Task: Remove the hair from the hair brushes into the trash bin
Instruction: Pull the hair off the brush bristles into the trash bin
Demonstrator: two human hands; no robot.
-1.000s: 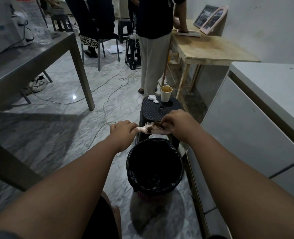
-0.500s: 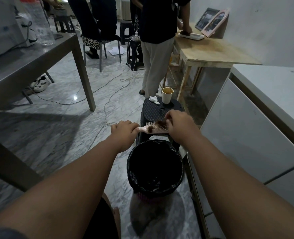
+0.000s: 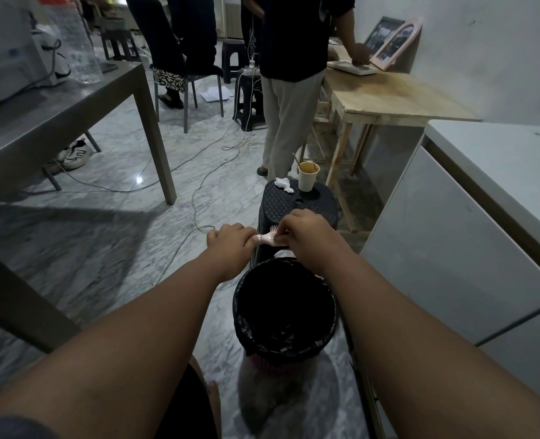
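Two-handed, held the pale pink plastic hair brush (image 3: 267,239) level, just above and beyond the far rim of the round trash bin lined with a black plastic bag (image 3: 281,350), in front of the black plastic stool (image 3: 281,202). Gripped the handle in the left hand (image 3: 230,240), fingers wrapped round it. Curled the right hand (image 3: 306,231) down over the bristled head, fingertips tucked in among the pins.

Slid that right hand along toward the handle within the last second, and so covered nearly all of the head, with only a short row of pins left showing. Hid thereby the dark clump of hair that had sat in plain view on the bristles a moment earlier. Could not tell whether already pinched or merely lying under the fingers.

Judged the step as gathering the clump for a pull, with nothing seen dropping into the bin yet. Judged too that a freed tuft would want carrying a little nearer before letting go, to land inside the liner.

Noted on the stool top a tan paper cup (image 3: 308,179) and a crumpled white tissue (image 3: 283,184), both apart from the brush.
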